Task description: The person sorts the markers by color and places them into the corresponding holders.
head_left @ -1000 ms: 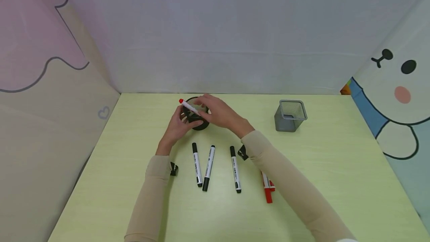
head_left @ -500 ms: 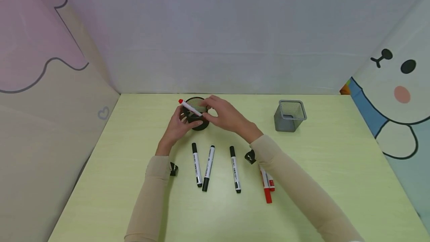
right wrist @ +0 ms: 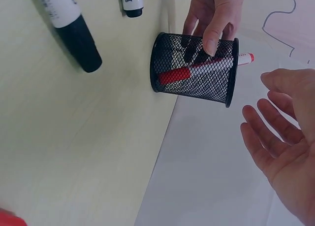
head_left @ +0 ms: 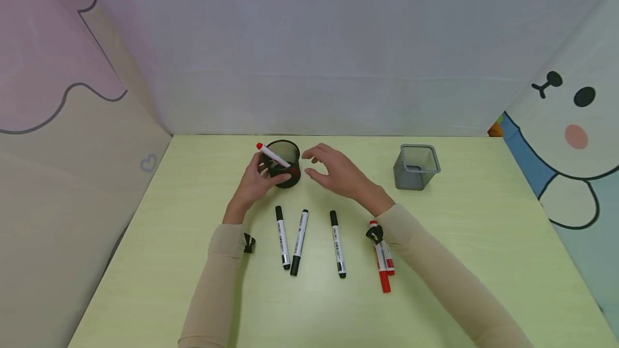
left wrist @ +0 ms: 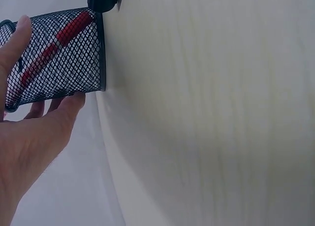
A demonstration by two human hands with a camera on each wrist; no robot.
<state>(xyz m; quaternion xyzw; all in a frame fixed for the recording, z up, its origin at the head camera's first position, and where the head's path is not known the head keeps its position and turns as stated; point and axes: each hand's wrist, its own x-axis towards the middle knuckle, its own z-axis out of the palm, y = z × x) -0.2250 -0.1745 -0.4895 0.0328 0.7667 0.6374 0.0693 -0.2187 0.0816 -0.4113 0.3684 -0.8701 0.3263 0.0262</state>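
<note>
My left hand (head_left: pixel 256 182) grips the side of a round black mesh pen holder (head_left: pixel 292 177) near the back of the table. Inside it a white marker (head_left: pixel 274 155) leans to the left, its red end above the rim. Through the mesh in the right wrist view, the marker's red cap (right wrist: pixel 174 76) is at the bottom. My right hand (head_left: pixel 338 172) hovers just right of the holder, apart from it, fingers loosely bent and holding nothing. In the left wrist view, the thumb and fingers of the left hand (left wrist: pixel 39 142) lie round the holder (left wrist: pixel 59 78).
Three black-capped markers, left (head_left: pixel 282 238), middle (head_left: pixel 299 243) and right (head_left: pixel 338 244), lie on the table in front. Two red-and-white markers (head_left: pixel 382 270) lie together under the right wrist's camera. A grey square mesh holder (head_left: pixel 411 177) stands at the back right.
My right hand has let go of the red-ended marker and drawn back to the right, fingers spreading. The marker stays leaning in the holder, and my left hand keeps its place.
</note>
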